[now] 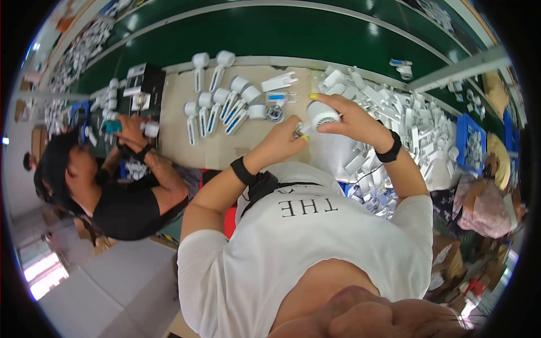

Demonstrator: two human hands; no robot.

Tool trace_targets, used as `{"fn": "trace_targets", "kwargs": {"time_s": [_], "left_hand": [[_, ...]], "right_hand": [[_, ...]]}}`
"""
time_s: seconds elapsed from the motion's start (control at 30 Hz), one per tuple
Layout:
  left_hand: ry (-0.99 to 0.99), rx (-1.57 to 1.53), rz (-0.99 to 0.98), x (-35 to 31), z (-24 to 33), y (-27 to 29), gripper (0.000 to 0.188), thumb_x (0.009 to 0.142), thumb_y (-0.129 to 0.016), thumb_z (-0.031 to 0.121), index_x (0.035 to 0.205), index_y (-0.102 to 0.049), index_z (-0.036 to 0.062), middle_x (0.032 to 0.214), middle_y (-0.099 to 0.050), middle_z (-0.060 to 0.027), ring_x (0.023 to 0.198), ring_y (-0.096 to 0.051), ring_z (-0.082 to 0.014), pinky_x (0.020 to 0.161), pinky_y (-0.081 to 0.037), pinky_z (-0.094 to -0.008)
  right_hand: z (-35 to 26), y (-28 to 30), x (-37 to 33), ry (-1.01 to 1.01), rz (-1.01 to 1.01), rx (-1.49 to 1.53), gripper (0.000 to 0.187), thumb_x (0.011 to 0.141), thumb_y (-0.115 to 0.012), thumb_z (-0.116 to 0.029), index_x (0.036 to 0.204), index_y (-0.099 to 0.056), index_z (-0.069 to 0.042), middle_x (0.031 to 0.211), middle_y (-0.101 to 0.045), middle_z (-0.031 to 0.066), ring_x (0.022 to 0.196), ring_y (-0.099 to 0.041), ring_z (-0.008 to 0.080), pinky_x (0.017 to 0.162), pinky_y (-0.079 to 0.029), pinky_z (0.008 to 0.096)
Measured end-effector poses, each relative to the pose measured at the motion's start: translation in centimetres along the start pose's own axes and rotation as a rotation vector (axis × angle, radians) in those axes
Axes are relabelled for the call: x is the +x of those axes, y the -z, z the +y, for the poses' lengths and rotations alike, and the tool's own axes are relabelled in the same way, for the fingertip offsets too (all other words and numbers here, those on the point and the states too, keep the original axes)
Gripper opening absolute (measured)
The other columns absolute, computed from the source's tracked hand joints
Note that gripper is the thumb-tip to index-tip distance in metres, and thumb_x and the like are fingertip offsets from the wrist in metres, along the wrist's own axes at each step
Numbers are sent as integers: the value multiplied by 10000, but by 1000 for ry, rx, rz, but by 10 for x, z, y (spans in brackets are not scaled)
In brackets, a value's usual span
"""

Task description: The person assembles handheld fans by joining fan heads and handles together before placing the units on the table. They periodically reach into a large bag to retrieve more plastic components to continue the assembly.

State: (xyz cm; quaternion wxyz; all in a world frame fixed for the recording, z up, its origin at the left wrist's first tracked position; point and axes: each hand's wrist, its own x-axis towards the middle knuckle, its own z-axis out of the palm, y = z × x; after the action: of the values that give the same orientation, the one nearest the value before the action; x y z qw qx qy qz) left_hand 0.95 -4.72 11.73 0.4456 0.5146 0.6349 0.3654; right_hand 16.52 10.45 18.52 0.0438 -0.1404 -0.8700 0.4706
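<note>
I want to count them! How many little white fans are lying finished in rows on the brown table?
About 9 lying there: two at the back, roughly seven in a cluster nearer. One more sits in the right hand. The pile of white parts may hide others.
</note>
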Motion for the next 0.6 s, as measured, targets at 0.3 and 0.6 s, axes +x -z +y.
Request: {"fn": "trace_targets", "kwargs": {"time_s": [0.3,0.6], "left_hand": [[252,-542,-216,-3,-8,-12,140,865,-475,132,964,-475,32,745,-576,-78,599,-570,-133,535,-467,-252],[37,-877,239,13,-17,14,291,851,-457,123,1103,-526,-4,1011,-609,-147,885,-610,-222,779,-458,-288]], "right_hand": [[60,-35,-12,-309,-105,628,561,797,-612,-281,1277,-404,-79,1074,-528,157,878,-541,216,738,-447,291],[217,37,-18,-307,603,-681,254,678,-615,-131,922,-591,-67,878,-623,94,873,-555,319,762,-458,399]]}}
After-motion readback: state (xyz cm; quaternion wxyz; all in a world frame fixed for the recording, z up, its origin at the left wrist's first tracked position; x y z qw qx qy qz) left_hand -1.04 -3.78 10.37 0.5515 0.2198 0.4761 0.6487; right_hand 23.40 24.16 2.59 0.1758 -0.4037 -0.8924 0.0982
